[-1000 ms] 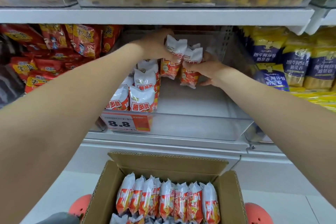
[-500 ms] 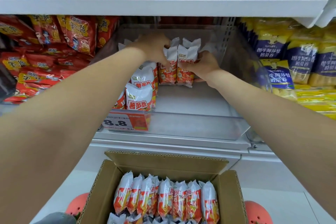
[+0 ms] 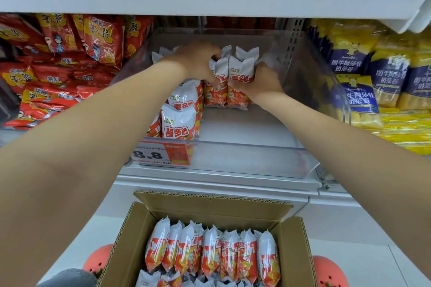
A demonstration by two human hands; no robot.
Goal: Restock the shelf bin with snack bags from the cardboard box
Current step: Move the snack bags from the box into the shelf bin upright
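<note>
Deep inside the clear shelf bin, my left hand curls over one upright snack bag while my right hand grips its neighbour — both standing mid-bin. Below, the cardboard box holds more bags.

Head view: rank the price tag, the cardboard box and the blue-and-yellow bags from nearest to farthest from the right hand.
1. Blue-and-yellow bags, in the next section, to the right of the right hand.
2. Price tag, on the bin's front wall, lower left.
3. Cardboard box, on the floor below the shelf.
</note>
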